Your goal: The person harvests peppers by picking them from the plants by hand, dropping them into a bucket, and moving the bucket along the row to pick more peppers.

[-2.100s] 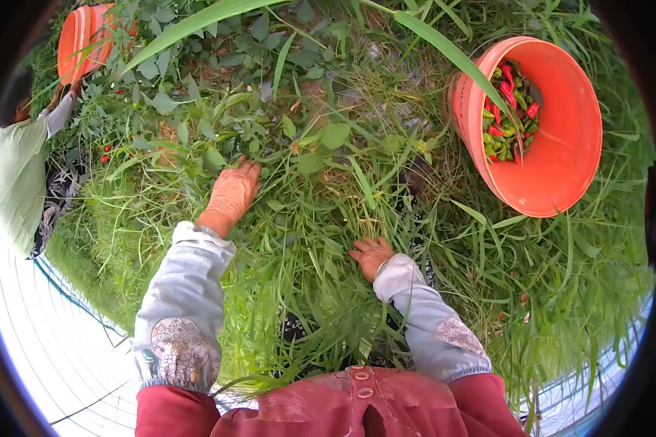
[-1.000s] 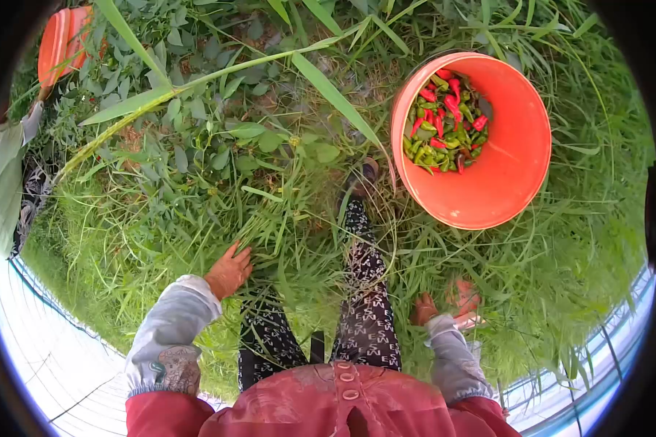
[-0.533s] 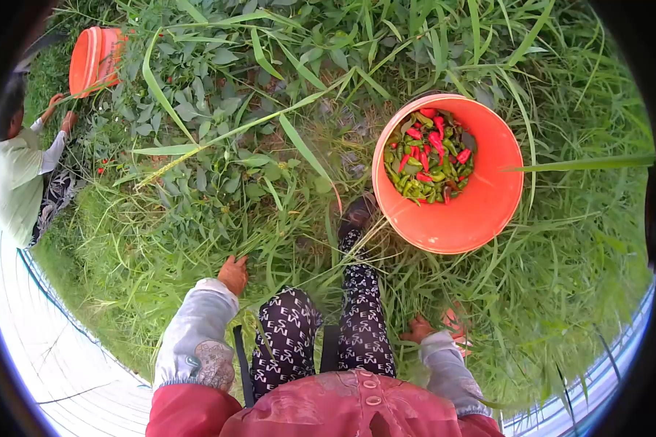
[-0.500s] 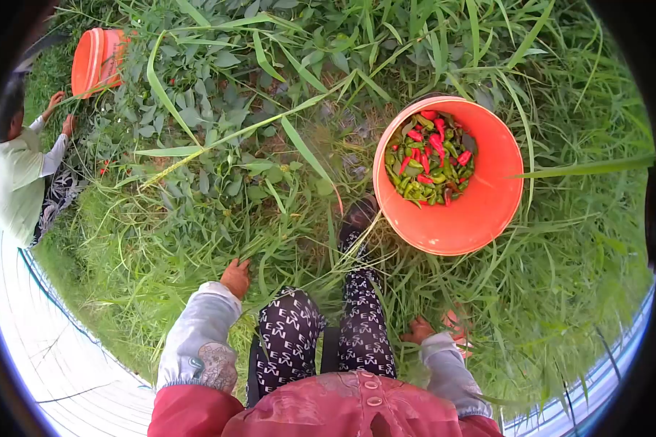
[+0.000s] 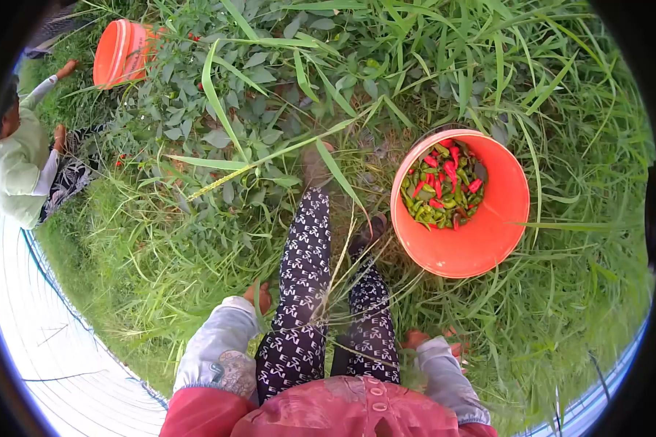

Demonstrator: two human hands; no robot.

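Note:
My left hand (image 5: 261,297) hangs beside my left leg, just above the grass. Its fingers are loosely apart, and nothing shows in them. Low on the right side, my right hand (image 5: 417,339) is partly covered by its grey sleeve. The fingers look closed, with reddish bits (image 5: 455,348) beyond the cuff that I cannot make out. An orange bucket (image 5: 499,218) stands tilted toward me in the grass, ahead of my right hand and apart from it. Inside lie many green peppers (image 5: 423,207) with several red peppers (image 5: 450,172) among them.
Leafy pepper plants (image 5: 255,80) grow ahead, mixed with tall grass (image 5: 561,146). At upper left a co-worker (image 5: 22,167) crouches near a second orange bucket (image 5: 116,54). White sheeting (image 5: 65,364) edges the lower left. Long grass blades (image 5: 342,178) cross in front of my legs.
My left leg has stepped forward. My left hand has come back beside that leg. The buckets sit slightly further right in view, and the co-worker's hands have moved apart.

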